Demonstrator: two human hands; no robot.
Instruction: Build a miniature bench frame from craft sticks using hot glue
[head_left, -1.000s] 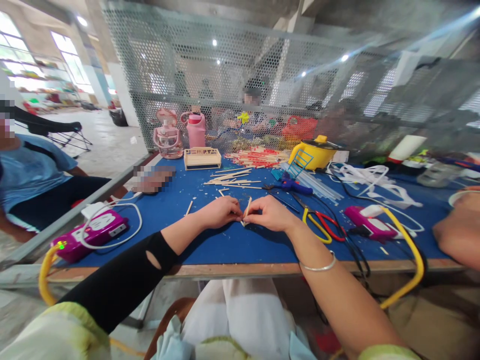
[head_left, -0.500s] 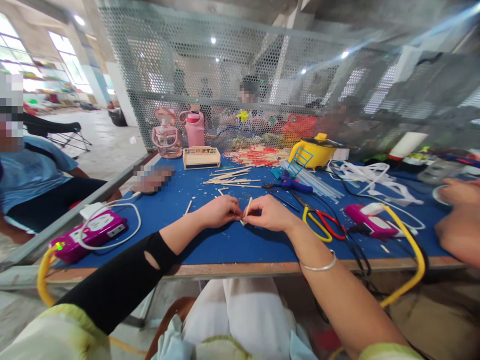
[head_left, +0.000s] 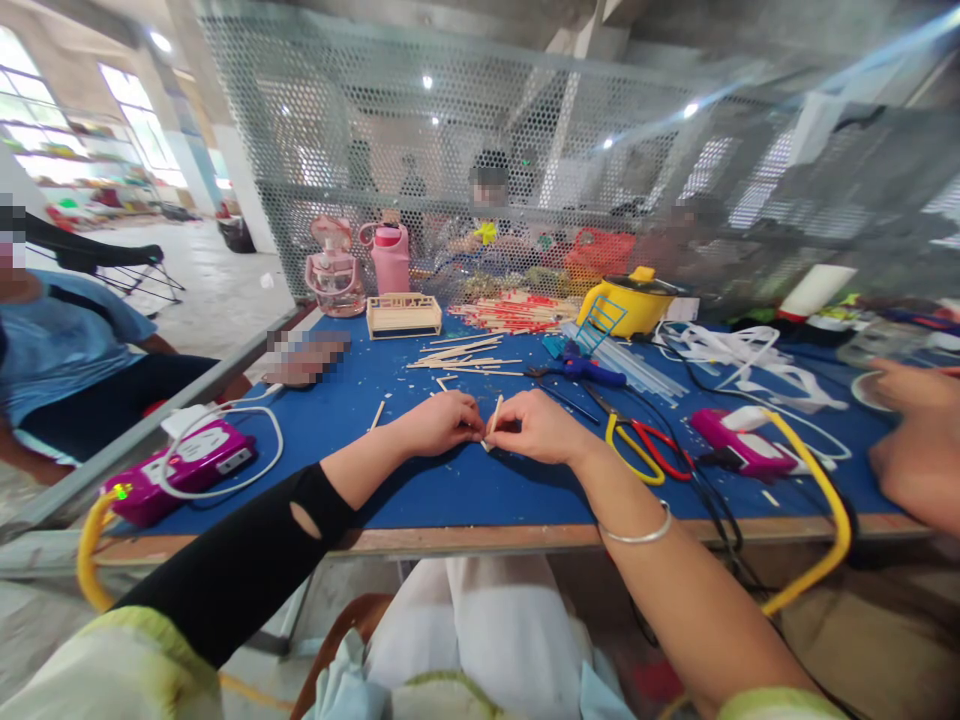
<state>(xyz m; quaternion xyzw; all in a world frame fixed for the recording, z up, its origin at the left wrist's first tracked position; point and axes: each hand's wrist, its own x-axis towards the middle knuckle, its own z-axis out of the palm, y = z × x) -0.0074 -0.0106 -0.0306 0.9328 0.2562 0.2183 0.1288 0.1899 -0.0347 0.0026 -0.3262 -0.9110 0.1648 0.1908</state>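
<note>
My right hand [head_left: 536,425] pinches a short wooden stick [head_left: 496,410], which stands nearly upright between thumb and finger just above the blue tabletop [head_left: 420,490]. My left hand [head_left: 444,423] is closed, its fingertips meeting the lower end of the stick; whatever lies between them is too small to make out. Beyond the hands is a loose pile of pale wooden sticks [head_left: 469,355]. A separate short stick [head_left: 377,415] rests left of my left wrist. Scissors [head_left: 637,450] with yellow and red handles lie right of my right hand, near a blue glue gun [head_left: 589,368].
A small wooden tray-like frame [head_left: 405,318] and a pink bottle [head_left: 390,262] stand at the back. Behind the red-tipped sticks [head_left: 517,312] rises a mesh screen. A yellow pot [head_left: 630,303], power strips with cables, and a co-worker's hands [head_left: 919,430] are around the sides.
Both hands stay in the same spot with the stick held almost still. The person at the far left has shifted slightly, and the person behind the mesh shows more clearly.
</note>
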